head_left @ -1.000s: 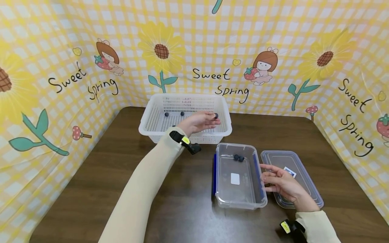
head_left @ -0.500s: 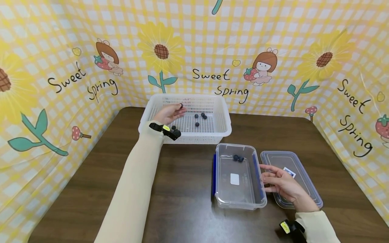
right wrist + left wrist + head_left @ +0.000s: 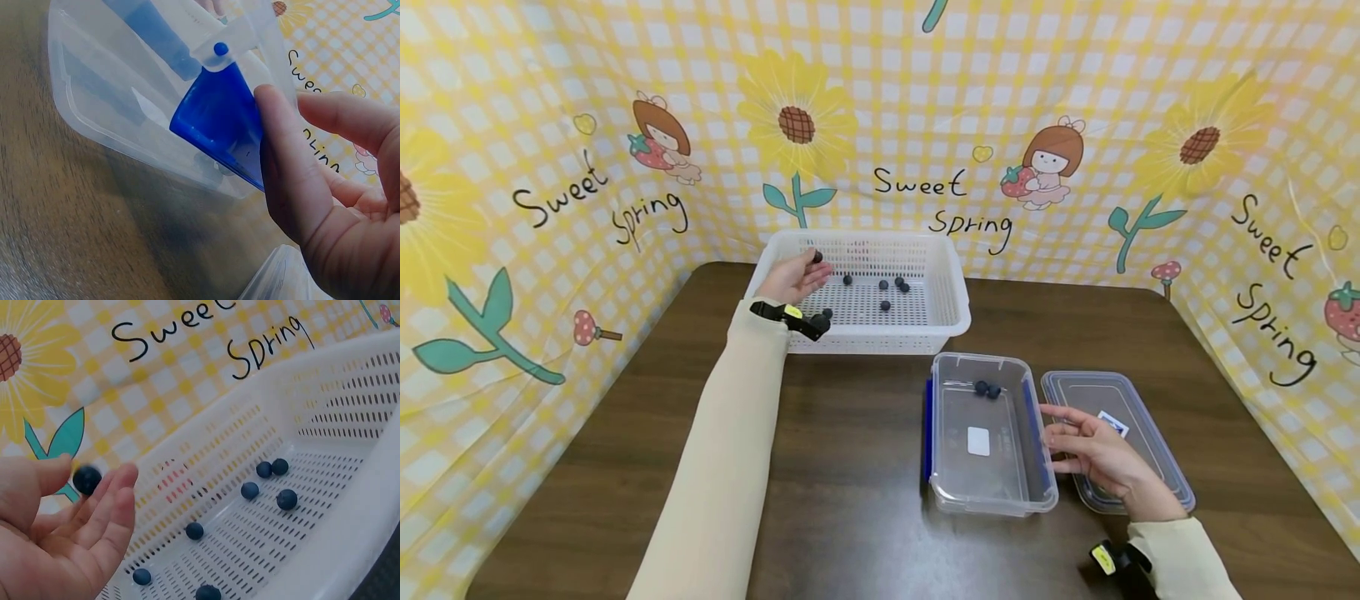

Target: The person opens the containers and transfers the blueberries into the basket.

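My left hand (image 3: 793,278) is over the left end of the white plastic basket (image 3: 957,310). Thumb and fingers pinch a dark blueberry (image 3: 87,480), held above the basket floor. Several loose blueberries, one of them a blueberry (image 3: 885,306) near the middle, lie on that slotted floor. My right hand (image 3: 1101,454) is at the right side of a clear container (image 3: 992,504), its fingertips touching the rim beside a blue side clip (image 3: 222,119). Two blueberries (image 3: 987,390) sit together near the container's far end.
A clear lid (image 3: 1131,400) lies on the brown table (image 3: 850,467), right of the container and partly behind my right hand. Behind the table hangs a yellow checked cloth (image 3: 910,100) with printed flowers. A wrist strap camera (image 3: 790,318) sits on my left wrist.
My left hand has moved left across the basket with the blueberry between its fingers, from the right end to the left end. The right hand and container stay put.
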`<state>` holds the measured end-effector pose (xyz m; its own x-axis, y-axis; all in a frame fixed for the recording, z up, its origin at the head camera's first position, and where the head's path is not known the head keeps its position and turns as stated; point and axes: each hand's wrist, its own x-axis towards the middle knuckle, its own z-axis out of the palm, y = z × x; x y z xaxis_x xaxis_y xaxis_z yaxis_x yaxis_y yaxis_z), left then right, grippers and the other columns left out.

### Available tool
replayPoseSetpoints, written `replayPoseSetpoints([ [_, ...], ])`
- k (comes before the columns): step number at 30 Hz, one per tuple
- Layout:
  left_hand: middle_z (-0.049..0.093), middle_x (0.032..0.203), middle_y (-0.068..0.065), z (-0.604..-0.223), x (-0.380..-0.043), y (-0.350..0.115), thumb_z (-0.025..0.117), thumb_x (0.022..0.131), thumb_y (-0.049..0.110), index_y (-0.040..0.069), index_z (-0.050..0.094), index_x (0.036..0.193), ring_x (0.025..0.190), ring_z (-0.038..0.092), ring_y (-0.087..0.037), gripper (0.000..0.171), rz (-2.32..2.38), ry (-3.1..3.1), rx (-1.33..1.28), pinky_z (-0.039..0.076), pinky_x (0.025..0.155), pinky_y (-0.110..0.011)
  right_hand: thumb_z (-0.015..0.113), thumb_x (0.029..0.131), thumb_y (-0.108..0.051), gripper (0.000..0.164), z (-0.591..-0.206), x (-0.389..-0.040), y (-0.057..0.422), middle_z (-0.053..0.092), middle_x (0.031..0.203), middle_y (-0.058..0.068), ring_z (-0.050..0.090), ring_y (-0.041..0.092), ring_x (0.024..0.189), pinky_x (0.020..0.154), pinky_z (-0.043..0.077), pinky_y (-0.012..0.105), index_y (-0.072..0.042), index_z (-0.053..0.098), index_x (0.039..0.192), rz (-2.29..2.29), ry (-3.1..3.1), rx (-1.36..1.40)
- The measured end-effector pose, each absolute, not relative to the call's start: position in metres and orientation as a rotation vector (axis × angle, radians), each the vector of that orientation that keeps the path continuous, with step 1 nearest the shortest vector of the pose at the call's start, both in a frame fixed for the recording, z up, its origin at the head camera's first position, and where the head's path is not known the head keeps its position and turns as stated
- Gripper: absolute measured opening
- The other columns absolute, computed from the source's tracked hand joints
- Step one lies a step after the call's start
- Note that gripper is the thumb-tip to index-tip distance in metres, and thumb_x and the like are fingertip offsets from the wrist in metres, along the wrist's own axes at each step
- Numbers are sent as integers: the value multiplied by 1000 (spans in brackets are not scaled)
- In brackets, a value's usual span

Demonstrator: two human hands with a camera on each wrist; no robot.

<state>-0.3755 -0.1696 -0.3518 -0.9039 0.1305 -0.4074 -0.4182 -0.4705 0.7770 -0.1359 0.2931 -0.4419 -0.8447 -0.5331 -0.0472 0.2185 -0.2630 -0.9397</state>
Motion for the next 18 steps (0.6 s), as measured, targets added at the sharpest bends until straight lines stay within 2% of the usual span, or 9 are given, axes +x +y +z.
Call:
replayPoseSetpoints([
  [1,46,147,-13,-351,-376,-169,46,107,21,9,36,152,132,50,-18,48,2423,1387,-424,45,105,-24,48,100,9,42,-442,-136,293,70,102,6,70,17,91,80,60,35,-20,61,128,-2141,1526,-384],
  [2,36,154,-12,-337,-364,-163,38,108,22,11,25,157,139,42,-18,52,2418,1423,-477,38,110,-24,48,100,9,42,-442,-136,293,71,102,6,70,17,91,80,60,35,-20,61,128,-2140,1526,-383],
  [4,27,160,-12,-336,-365,-164,36,108,22,11,18,159,142,37,-19,55,2440,1416,-477,37,111,-25,48,100,9,42,-442,-136,294,71,102,6,70,17,91,80,60,35,-20,61,128,-2139,1524,-388],
  [7,28,159,-13,-337,-365,-164,38,108,22,9,19,158,141,38,-21,55,2445,1413,-497,38,111,-27,47,100,10,43,-442,-136,293,71,102,6,70,17,91,80,60,35,-19,61,129,-2140,1523,-402],
  [13,28,159,-13,-339,-364,-160,39,108,19,12,23,158,141,38,-22,53,2425,1395,-491,38,112,-28,48,100,10,43,-441,-135,294,71,102,5,70,16,90,80,60,35,-19,61,129,-2142,1531,-406],
  [18,28,159,-15,-338,-361,-150,41,108,16,8,27,156,141,38,-24,52,2430,1395,-439,37,112,-30,48,100,9,43,-440,-135,294,71,102,5,71,17,91,80,60,35,-19,60,129,-2136,1536,-403],
])
